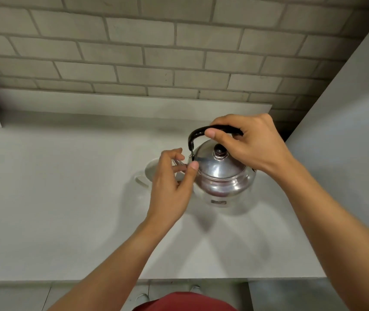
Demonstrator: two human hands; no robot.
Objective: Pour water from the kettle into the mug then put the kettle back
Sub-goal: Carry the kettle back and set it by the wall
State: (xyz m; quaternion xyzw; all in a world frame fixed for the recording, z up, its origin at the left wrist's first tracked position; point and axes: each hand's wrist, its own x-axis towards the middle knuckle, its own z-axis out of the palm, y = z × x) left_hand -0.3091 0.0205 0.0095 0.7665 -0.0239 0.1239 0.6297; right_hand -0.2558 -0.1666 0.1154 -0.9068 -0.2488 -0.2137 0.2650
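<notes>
Right hand [248,144]: fingers curled over and closed around the black arched handle [215,129] of the polished, round-bodied steel kettle [219,176], thumb tip pressed against the handle's near face. Directly beneath those fingers: domed steel lid with dark knob [220,151], seated. Left hand [170,185]: fingers loosely bent and slightly spread, thumb tip touching the kettle's shoulder beside the handle hinge; fingertips lie over the spout region, which is hidden, so whether they pinch anything there cannot be told. Just beyond the left fingertips: white ceramic mug [148,171], partly covered by the hand, its loop handle toward the left, standing on the pale grey counter [66,198]. Kettle: right of the mug and close beside it; whether its base rests on the counter or hangs just above is unclear. Step in hand, by judgement: start of the pour. Handling note: keep the right grip firm and centred on the handle, tilt slowly toward the mug, draw the left fingers clear of the spout and any hot metal, steady the lid if it shifts. Backdrop: grey brick-pattern wall [156,52].
</notes>
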